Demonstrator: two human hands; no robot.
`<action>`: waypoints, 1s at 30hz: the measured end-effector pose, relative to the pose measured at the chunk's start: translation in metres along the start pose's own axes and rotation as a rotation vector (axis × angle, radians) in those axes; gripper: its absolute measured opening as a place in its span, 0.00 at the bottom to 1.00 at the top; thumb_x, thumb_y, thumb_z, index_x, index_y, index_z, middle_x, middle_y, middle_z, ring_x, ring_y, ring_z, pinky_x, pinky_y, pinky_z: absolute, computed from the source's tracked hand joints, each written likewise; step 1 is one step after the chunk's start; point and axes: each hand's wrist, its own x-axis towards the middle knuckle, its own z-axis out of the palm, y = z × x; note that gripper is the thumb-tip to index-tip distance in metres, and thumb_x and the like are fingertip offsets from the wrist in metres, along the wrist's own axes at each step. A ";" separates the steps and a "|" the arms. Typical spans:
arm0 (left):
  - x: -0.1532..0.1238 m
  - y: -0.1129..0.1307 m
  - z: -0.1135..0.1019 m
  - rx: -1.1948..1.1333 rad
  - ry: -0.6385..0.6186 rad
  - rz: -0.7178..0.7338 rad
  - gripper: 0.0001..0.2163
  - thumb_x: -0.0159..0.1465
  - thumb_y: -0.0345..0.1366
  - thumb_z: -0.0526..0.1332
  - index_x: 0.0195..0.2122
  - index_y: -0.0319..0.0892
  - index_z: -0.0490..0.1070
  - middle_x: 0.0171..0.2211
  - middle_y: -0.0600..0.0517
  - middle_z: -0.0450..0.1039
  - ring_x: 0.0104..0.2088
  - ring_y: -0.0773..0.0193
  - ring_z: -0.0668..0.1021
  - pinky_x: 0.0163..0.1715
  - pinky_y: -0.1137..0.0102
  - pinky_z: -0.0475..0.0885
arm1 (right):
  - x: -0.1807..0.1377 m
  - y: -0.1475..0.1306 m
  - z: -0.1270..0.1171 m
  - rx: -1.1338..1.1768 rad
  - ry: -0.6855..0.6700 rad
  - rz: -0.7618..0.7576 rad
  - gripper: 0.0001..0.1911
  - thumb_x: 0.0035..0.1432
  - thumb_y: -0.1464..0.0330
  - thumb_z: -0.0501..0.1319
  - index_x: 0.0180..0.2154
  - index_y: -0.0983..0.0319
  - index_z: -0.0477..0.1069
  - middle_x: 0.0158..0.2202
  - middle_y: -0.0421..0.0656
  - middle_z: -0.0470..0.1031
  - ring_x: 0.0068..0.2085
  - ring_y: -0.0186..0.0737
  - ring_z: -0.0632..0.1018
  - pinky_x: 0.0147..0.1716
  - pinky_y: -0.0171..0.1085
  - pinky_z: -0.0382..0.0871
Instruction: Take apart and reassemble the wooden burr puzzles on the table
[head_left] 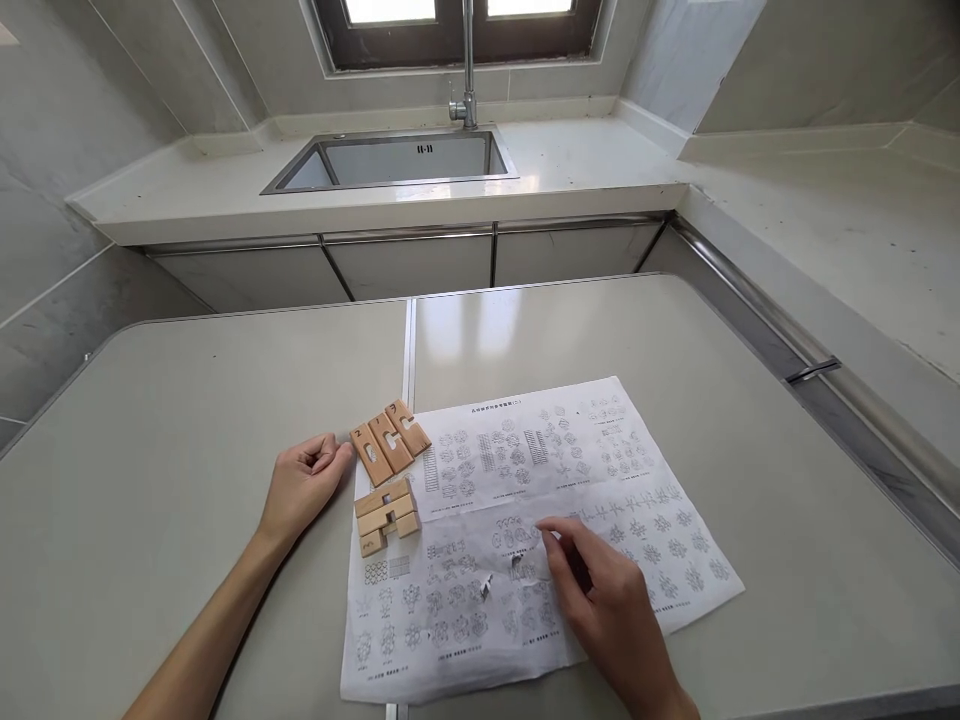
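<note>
My left hand (309, 478) rests on the table as a loose fist, with nothing seen in it, just left of some notched wooden puzzle pieces. Three flat pieces (390, 441) with slots and pencilled marks lie side by side at the upper left corner of a printed sheet (480, 510). Below them, a block of notched wooden bars (388, 515) sits on the sheet's left edge. Over the middle of the paper is my right hand (600, 600), its thumb and index finger pinched together and nothing visible between them. Small line drawings cover the creased sheet, which has two small torn holes.
A pale folding table (187, 420) with a metal seam stands in front of me. Beyond it is a white counter (585, 160) with a sink (390, 183) and a tap (466, 105) below a window. Another counter (847, 230) runs along the right.
</note>
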 end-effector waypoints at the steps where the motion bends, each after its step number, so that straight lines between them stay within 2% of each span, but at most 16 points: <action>1: 0.000 0.000 0.000 -0.001 -0.003 -0.004 0.22 0.60 0.43 0.62 0.22 0.46 0.45 0.21 0.59 0.46 0.24 0.67 0.53 0.25 0.70 0.51 | 0.000 0.000 0.000 0.000 0.000 -0.006 0.12 0.77 0.64 0.55 0.48 0.58 0.77 0.39 0.45 0.85 0.33 0.42 0.85 0.30 0.36 0.79; 6: 0.001 0.001 -0.001 0.001 -0.010 -0.015 0.22 0.61 0.44 0.61 0.22 0.46 0.45 0.21 0.59 0.46 0.24 0.67 0.53 0.25 0.71 0.51 | 0.003 -0.002 -0.001 0.000 0.007 -0.032 0.12 0.76 0.65 0.55 0.48 0.58 0.77 0.35 0.43 0.84 0.28 0.40 0.83 0.26 0.35 0.78; 30: 0.001 -0.002 0.001 0.009 -0.009 0.008 0.22 0.63 0.43 0.61 0.23 0.46 0.45 0.21 0.59 0.45 0.24 0.67 0.53 0.26 0.70 0.51 | 0.000 -0.001 0.000 0.000 -0.009 -0.007 0.10 0.76 0.65 0.56 0.47 0.57 0.76 0.34 0.42 0.82 0.29 0.39 0.81 0.28 0.35 0.76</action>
